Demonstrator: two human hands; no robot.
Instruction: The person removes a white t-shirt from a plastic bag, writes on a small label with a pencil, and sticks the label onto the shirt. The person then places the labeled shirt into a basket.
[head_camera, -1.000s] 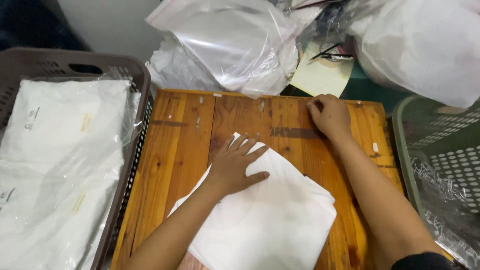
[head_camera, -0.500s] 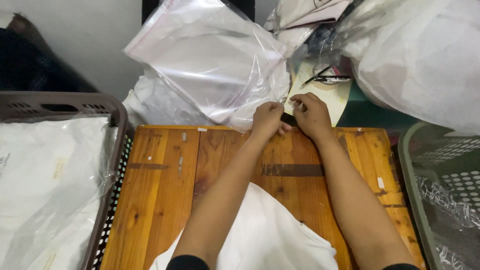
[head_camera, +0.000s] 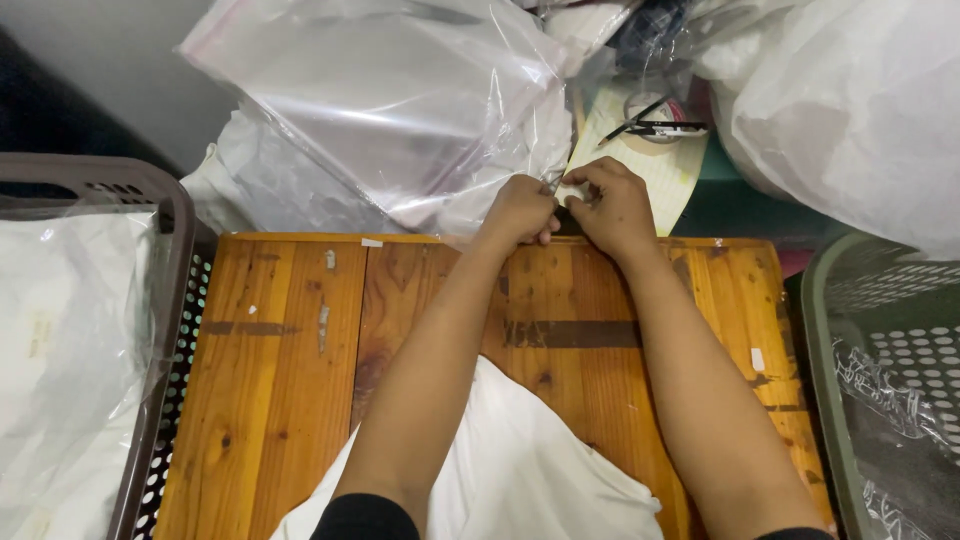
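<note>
Both my hands reach to the far edge of the wooden board. My left hand pinches the lower corner of a large clear plastic bag that lies behind the board. My right hand meets it there, fingers closed on the same bag edge beside a small dark item I cannot make out. A folded white cloth lies on the near part of the board, under my forearms.
A brown perforated basket with white packed items stands at the left. At the right stands a grey-green basket. A pale yellow notepad with pens and a tape roll lies behind the board. White plastic sacks pile at the back right.
My left hand left the white cloth and joined my right hand at the far edge, where both now grip the clear bag's corner. The view tilted upward.
</note>
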